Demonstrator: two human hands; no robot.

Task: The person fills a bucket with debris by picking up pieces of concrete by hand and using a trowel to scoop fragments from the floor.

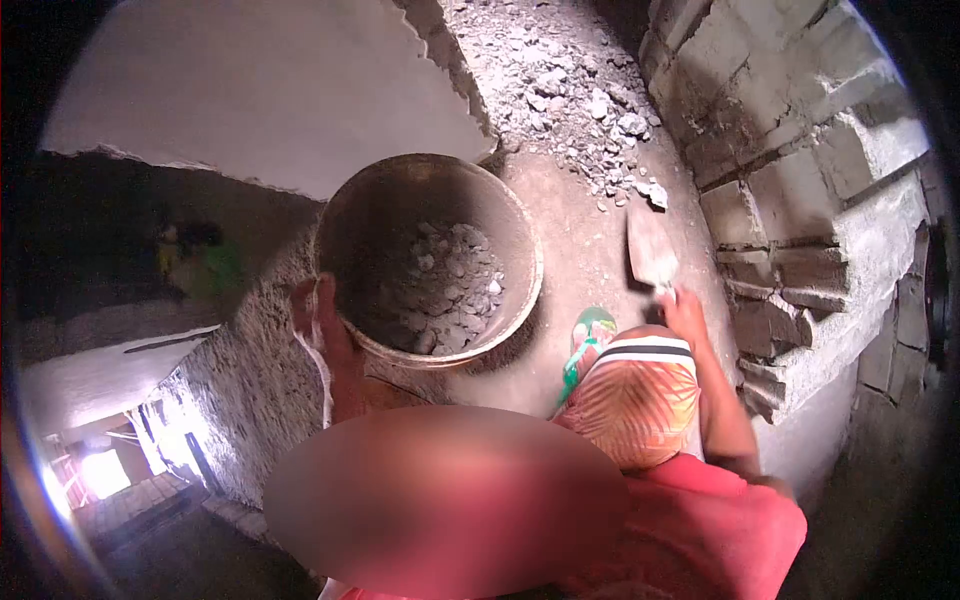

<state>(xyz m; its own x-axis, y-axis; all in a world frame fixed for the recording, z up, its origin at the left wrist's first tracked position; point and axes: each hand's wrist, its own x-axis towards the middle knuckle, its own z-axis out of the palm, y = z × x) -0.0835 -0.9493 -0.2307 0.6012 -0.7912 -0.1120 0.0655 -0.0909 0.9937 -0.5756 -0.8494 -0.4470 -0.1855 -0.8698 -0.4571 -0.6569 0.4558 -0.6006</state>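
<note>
The block wall (800, 190) rises just to the right of the gripping hands, its rough courses stepping outward so that the jutting block edges stand close beside the trowel hand and leave little room on that side; no brand, label or writing can be read anywhere in view; to the left of the grip a pale plastered slab (250, 90) ends in a broken, ragged edge, and below it the view drops away to a lit space far beneath; between wall and slab runs a narrow strip of dusty floor (590, 250), bare just ahead of the hands; beyond it, well ahead of the grip, lies a heap of grey rubble (570, 80); the bucket (430, 260) stands just left of the trowel, upright, round rim open upward, partly filled with the same broken grey lumps; the left hand (318, 330) is closed around the bucket's near rim; a green sandal (590, 335) rests on the floor between bucket and trowel hand; the right hand (685, 310) is closed around the handle of the trowel (650, 248), whose flat blade points forward over the floor, toward the rubble's near edge.
</note>
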